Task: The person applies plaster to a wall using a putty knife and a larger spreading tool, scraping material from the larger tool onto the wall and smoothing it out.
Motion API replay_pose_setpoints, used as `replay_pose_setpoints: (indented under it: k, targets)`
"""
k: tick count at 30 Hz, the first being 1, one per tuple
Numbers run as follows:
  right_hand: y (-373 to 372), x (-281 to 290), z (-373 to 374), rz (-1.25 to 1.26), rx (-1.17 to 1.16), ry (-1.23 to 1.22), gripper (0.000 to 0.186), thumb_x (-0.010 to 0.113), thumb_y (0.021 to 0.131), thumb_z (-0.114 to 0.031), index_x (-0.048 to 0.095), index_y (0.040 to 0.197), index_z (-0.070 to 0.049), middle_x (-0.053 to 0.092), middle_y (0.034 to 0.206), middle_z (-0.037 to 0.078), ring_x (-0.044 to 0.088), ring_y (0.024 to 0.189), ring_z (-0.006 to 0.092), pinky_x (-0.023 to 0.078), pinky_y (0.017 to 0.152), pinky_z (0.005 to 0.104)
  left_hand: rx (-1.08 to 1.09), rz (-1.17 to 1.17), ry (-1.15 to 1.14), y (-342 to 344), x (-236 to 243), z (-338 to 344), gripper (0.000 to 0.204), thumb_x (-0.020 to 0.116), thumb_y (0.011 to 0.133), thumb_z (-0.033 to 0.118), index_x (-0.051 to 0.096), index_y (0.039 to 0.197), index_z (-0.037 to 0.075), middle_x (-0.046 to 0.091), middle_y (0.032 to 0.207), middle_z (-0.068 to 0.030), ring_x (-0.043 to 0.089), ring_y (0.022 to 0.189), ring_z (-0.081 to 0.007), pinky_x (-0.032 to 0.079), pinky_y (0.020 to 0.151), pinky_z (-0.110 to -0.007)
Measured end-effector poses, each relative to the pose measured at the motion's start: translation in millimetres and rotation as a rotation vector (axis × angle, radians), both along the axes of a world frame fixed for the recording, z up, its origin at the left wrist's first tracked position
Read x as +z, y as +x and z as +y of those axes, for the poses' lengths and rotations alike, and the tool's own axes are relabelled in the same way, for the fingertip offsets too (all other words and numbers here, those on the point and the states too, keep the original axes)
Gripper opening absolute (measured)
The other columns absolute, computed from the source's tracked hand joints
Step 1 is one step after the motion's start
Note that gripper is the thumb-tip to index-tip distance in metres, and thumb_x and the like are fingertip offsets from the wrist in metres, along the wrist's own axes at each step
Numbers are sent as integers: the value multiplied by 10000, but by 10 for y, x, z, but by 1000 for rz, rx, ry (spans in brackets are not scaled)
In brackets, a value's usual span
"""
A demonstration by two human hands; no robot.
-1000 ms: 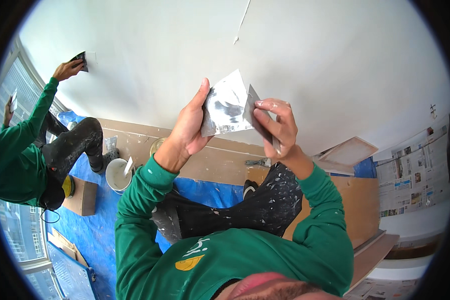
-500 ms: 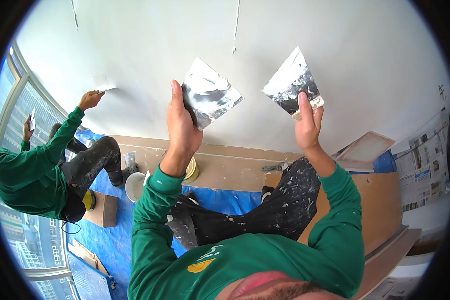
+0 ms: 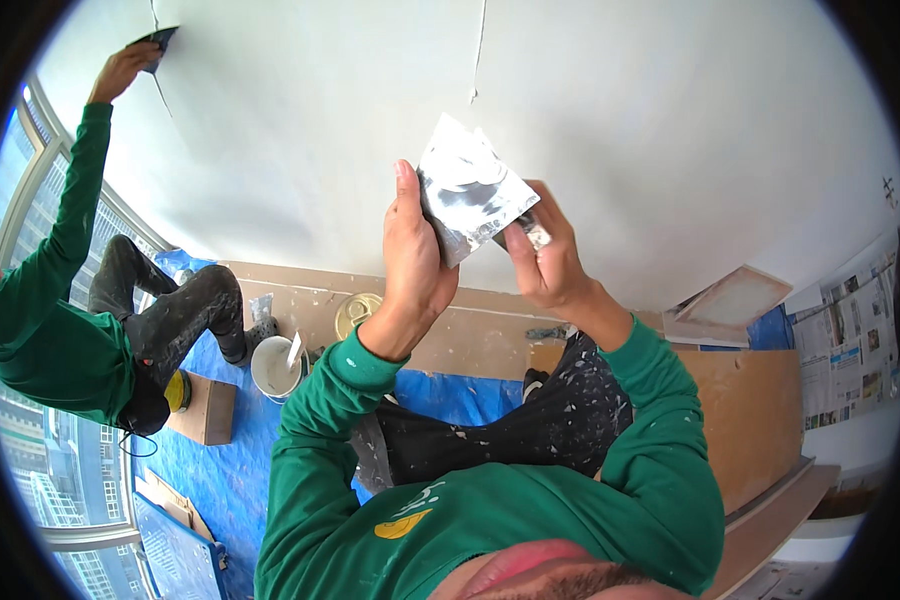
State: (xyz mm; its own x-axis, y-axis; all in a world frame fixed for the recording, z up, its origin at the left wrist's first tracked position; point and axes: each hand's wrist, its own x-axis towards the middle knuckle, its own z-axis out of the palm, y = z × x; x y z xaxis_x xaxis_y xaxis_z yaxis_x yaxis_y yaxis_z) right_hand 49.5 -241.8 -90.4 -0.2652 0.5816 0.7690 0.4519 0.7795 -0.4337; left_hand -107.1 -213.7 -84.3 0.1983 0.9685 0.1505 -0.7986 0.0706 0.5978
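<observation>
Before the white wall, my left hand [image 3: 415, 248] grips a wide metal putty knife [image 3: 467, 190], its face smeared with white filler and dark patches. My right hand [image 3: 553, 258] is closed round a second putty knife [image 3: 536, 236], brought up against the first one's right edge. Most of that second blade is hidden behind the first. Above both tools, a raised streak of white filler [image 3: 480, 45] runs down the wall.
At left, a co-worker in green [image 3: 60, 340] presses a dark blade [image 3: 156, 45] to the wall. A white bucket [image 3: 270, 375] and a cardboard box [image 3: 210, 412] sit on blue sheeting [image 3: 245, 470]. A wooden panel [image 3: 740, 420] and newspaper-covered wall [image 3: 845, 340] are at right.
Both my hands have come together: the right one moved left and down, its knife passing behind the left one, which shifted rightward. The co-worker's arm has risen higher up the wall.
</observation>
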Motion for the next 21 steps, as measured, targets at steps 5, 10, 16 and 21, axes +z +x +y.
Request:
replay_pose_setpoints:
  k: [5, 10, 16, 21]
  targets:
    - [225, -68, -117, 512, -7, -363, 240, 512, 978, -128, 585, 1164, 4, 644, 1055, 103, 631, 943, 235, 501, 843, 358, 393, 151, 311, -256, -175, 247, 566, 353, 1064, 501, 581, 1212, 4, 666, 1113, -105, 659, 971, -181, 526, 864, -339]
    - [70, 327, -292, 1256, 256, -828, 229, 579, 956, -221, 596, 1122, -65, 662, 1063, 63, 645, 994, 190, 532, 820, 362, 1083, 724, 1029, -375, -165, 296, 728, 221, 1075, 499, 651, 1095, -88, 667, 999, -203, 664, 883, -320, 542, 776, -355]
    - [-97, 506, -335, 1209, 291, -1062, 234, 574, 939, -208, 573, 1132, -75, 659, 1046, 69, 637, 947, 185, 527, 815, 370, 1083, 783, 1458, -363, -201, 360, 616, 429, 1001, 511, 667, 1212, -16, 685, 982, -138, 693, 825, -259, 568, 647, -324]
    - [321, 813, 55, 1122, 327, -988, 220, 567, 931, -135, 564, 1129, -39, 659, 1020, 80, 637, 909, 184, 524, 772, 354, 787, 1198, 1486, -421, -588, 424, 443, 647, 904, 340, 662, 1218, 27, 679, 950, -66, 671, 804, -205, 545, 624, -320]
